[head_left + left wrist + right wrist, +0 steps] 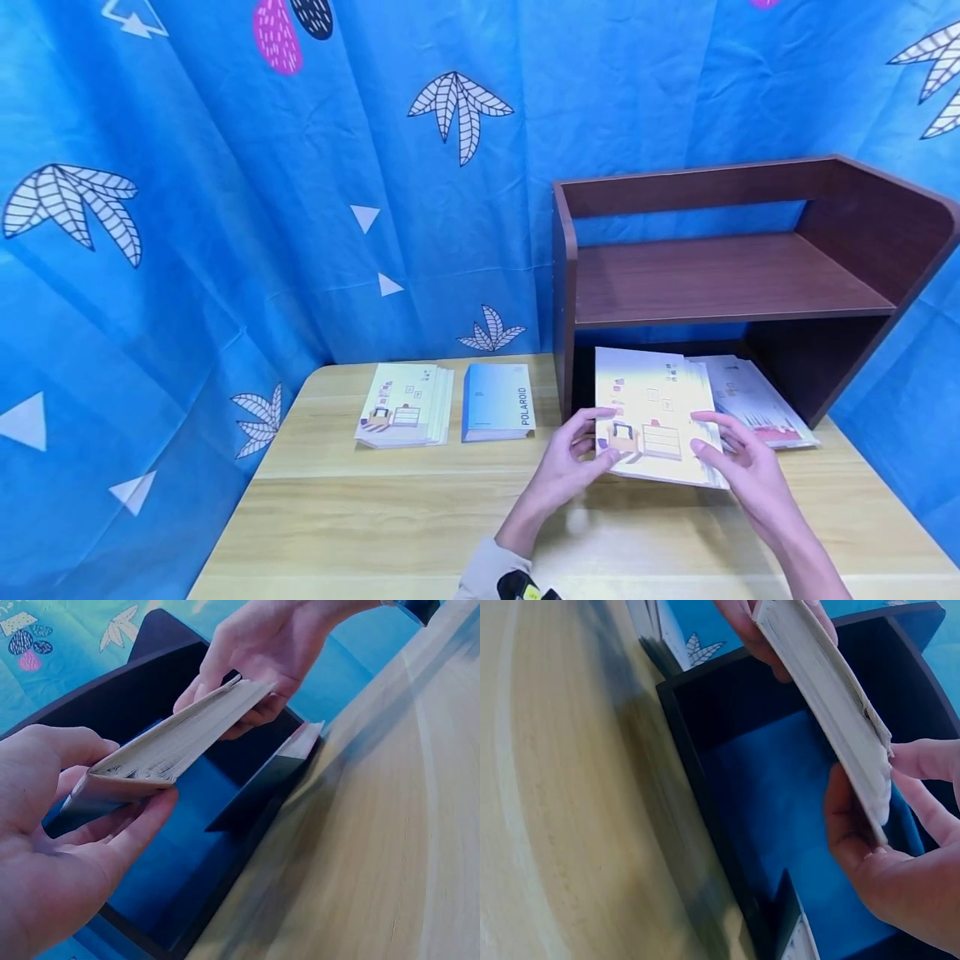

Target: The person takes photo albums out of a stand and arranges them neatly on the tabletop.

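Both hands hold a thick book (660, 392) with a pale illustrated cover, in front of the shelf's lower compartment. On its left edge, my left hand (566, 462) grips with the thumb on the cover. My right hand (750, 471) grips the right edge in a similar way. The left wrist view shows the page block of this book (187, 739) between the left hand (82, 810) and the right hand (262, 652). In the right wrist view the right hand's fingers (855, 847) curl round one end of the book (825, 697).
A dark brown two-tier desk shelf (727, 275) stands on the wooden table (360, 517). Another book (757, 400) sits in its lower right part. Left of the shelf lie a blue POLAROID book (497, 400) and a pale illustrated book (405, 404). A blue patterned curtain (450, 217) hangs behind.
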A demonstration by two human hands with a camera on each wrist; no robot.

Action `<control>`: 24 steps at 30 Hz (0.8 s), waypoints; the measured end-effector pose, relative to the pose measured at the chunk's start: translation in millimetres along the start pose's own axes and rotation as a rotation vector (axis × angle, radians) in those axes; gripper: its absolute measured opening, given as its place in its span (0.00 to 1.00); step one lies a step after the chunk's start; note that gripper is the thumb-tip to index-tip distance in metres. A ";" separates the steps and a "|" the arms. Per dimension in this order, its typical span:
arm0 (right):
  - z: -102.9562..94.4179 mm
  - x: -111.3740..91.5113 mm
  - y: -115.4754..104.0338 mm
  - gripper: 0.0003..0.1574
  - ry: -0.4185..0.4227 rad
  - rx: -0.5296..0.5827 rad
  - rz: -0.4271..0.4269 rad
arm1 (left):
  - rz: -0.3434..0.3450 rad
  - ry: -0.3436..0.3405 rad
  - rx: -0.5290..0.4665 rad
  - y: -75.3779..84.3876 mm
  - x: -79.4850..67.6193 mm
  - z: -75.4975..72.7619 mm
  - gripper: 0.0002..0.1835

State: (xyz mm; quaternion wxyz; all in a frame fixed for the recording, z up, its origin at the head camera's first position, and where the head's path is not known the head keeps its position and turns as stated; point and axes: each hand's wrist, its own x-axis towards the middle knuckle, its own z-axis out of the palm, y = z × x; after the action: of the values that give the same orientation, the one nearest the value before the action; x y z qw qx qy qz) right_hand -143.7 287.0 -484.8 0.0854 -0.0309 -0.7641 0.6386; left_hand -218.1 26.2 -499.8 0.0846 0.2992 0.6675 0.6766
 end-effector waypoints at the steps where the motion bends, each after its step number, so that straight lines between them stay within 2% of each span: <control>1: -0.1 -0.8 -0.2 0.30 0.000 0.017 -0.015 | -0.003 -0.001 -0.002 1.2 -0.3 0.1 0.30; 6: -1.5 -5.9 -2.2 0.27 -0.001 0.089 -0.077 | -0.007 0.010 -0.013 7.0 -1.2 0.9 0.31; 12: -3.9 -11.5 -3.3 0.27 0.005 0.183 -0.110 | 0.032 -0.013 0.003 12.9 -1.0 2.1 0.31; 19: -5.7 -17.4 -7.5 0.27 -0.009 0.218 -0.180 | 0.083 -0.065 -0.039 22.7 -1.9 2.9 0.33; 22: -5.1 -18.8 -12.3 0.28 -0.011 0.233 -0.217 | 0.130 -0.060 -0.019 26.8 -1.7 3.1 0.33; 24: -4.9 -20.3 -16.6 0.28 0.003 0.203 -0.235 | 0.149 -0.051 0.002 29.7 -1.6 3.1 0.33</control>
State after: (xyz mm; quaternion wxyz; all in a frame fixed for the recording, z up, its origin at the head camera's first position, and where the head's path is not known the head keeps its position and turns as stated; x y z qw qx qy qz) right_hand -121.9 285.6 -469.5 0.1635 0.0666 -0.6937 0.6983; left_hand -206.7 25.2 -472.2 0.0507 0.3653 0.6419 0.6723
